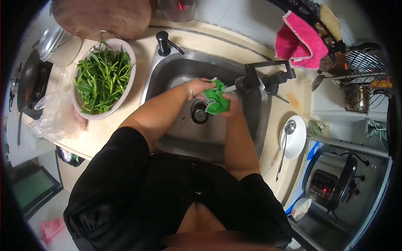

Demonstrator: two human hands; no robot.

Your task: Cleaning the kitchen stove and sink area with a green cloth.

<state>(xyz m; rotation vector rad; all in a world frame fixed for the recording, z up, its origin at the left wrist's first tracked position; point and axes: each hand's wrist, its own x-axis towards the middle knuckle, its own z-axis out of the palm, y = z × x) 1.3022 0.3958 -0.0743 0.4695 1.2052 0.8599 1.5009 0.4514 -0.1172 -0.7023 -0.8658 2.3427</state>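
Note:
Over the stainless steel sink [169, 67], my left hand [198, 88] and my right hand [233, 105] both grip a crumpled green cloth [218, 100] with a pale edge. Water runs onto the cloth from the black faucet [248, 82] just to its right. Below and left of the cloth sits the round sink drain [200, 114]. A bracelet circles my left wrist. The fingers of both hands are partly hidden by the cloth.
Left of the sink stand a colander [133, 75] of leafy greens and a plastic bag [58, 119]. A black soap dispenser [163, 44] is at the sink's back left corner. To the right are a white bowl [300, 141] with a ladle [285, 146], a hanging pink cloth [298, 44] and an electric cooker [326, 182].

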